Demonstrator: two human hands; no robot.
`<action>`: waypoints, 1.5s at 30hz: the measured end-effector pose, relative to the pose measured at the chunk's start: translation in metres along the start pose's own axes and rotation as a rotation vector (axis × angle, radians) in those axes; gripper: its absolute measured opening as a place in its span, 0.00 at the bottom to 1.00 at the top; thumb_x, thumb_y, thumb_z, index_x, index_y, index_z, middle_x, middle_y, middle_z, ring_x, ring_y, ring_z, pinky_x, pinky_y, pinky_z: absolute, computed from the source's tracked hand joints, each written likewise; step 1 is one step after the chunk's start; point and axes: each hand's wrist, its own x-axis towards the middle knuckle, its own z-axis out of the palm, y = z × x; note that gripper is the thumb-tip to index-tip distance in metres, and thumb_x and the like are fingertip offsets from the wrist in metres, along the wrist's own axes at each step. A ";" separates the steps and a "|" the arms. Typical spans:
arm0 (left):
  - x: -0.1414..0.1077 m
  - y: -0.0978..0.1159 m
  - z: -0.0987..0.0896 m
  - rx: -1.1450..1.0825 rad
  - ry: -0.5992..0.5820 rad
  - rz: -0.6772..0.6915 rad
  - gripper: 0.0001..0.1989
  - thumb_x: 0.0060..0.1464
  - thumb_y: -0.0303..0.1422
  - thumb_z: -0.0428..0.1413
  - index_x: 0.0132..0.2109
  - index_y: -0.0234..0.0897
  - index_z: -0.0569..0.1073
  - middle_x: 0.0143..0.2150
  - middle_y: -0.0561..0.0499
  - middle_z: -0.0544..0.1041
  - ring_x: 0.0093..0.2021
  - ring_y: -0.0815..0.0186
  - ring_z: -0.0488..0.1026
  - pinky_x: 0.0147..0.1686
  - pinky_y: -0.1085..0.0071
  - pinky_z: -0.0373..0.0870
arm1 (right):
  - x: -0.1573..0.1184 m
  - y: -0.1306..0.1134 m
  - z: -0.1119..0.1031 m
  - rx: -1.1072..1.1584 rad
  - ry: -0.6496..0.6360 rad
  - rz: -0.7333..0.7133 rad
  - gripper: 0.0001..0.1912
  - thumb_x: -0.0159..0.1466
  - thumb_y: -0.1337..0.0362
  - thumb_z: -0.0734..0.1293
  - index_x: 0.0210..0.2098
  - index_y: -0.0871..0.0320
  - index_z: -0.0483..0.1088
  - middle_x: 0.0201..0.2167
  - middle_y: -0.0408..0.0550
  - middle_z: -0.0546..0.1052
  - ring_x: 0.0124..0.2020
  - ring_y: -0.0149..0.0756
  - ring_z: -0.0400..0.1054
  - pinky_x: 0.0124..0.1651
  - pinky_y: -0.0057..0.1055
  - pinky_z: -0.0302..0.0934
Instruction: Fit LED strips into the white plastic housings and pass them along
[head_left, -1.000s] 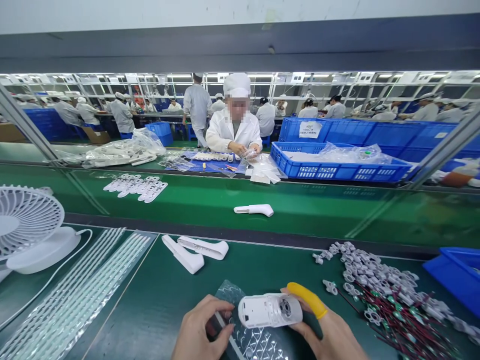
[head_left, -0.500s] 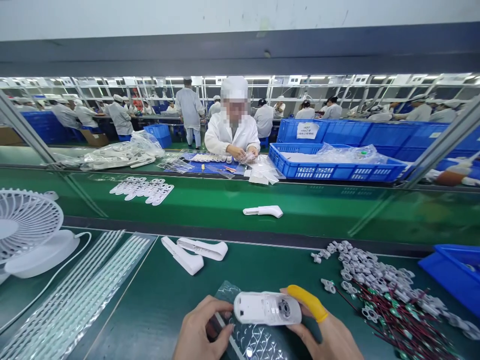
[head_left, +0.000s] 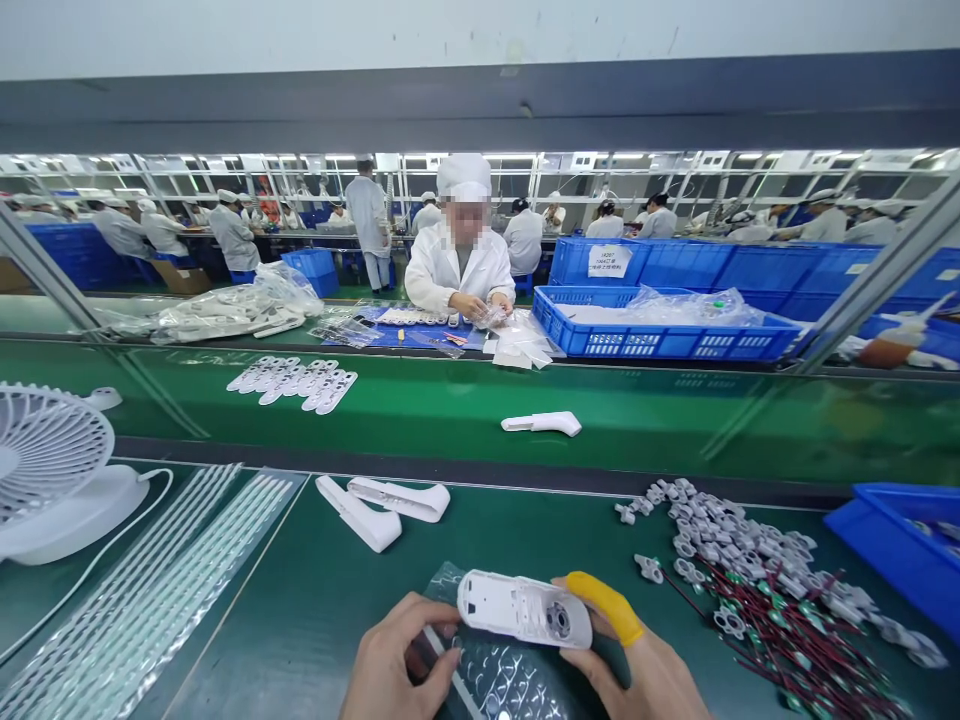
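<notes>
At the near edge of a green workbench, a worker's right hand [head_left: 645, 675], its forefinger capped in a yellow finger cot [head_left: 604, 606], closes around a white plastic housing shell [head_left: 523, 609], held open side up with a round port showing at its right end. The left hand [head_left: 394, 665] curls with fingertips pressed on a clear film sheet of small parts [head_left: 510, 680] lying under the shell; whether it pinches anything cannot be told. The step in hand looks like fitting a small piece from the sheet into the shell, and the next move would call for a fine pinch by the left hand while the right keeps the shell level. To the right lies a heap of small white components with red wire leads [head_left: 757, 580], and a blue bin [head_left: 900, 550] sits at the right edge. Farther off on the bench rest two white handle halves [head_left: 382, 505], with strips of film [head_left: 150, 590] and a white desk fan [head_left: 52, 470] to the left. Beyond, a lone white casing [head_left: 541, 423] and a row of flat white pieces [head_left: 296, 378] ride the conveyor belt [head_left: 675, 420], behind which a co-worker in a white coat [head_left: 459, 265] handles parts beside a blue crate [head_left: 660, 335]. Against the frame a second ago, the shell is tipped slightly to the left and sits a little lower, and the items on the belt have drifted right.
</notes>
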 end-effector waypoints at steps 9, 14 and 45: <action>-0.001 -0.002 0.004 -0.026 0.081 -0.001 0.08 0.45 0.29 0.52 0.32 0.40 0.75 0.29 0.52 0.75 0.20 0.70 0.69 0.20 0.79 0.66 | -0.004 -0.011 0.002 0.137 0.018 0.216 0.14 0.59 0.63 0.57 0.44 0.50 0.66 0.35 0.45 0.76 0.34 0.37 0.72 0.34 0.28 0.67; -0.001 -0.002 0.004 -0.034 0.043 0.015 0.08 0.45 0.28 0.53 0.33 0.41 0.76 0.29 0.52 0.76 0.21 0.70 0.70 0.22 0.79 0.67 | -0.003 -0.006 0.002 0.155 0.042 0.122 0.14 0.59 0.60 0.59 0.44 0.51 0.67 0.28 0.43 0.76 0.31 0.39 0.72 0.38 0.30 0.67; -0.003 -0.005 0.014 -0.244 0.163 -0.095 0.10 0.43 0.35 0.55 0.36 0.40 0.74 0.31 0.52 0.73 0.19 0.72 0.66 0.19 0.77 0.66 | 0.047 -0.004 -0.021 -0.111 0.081 -0.118 0.16 0.62 0.66 0.57 0.49 0.63 0.59 0.45 0.57 0.71 0.43 0.43 0.68 0.40 0.36 0.67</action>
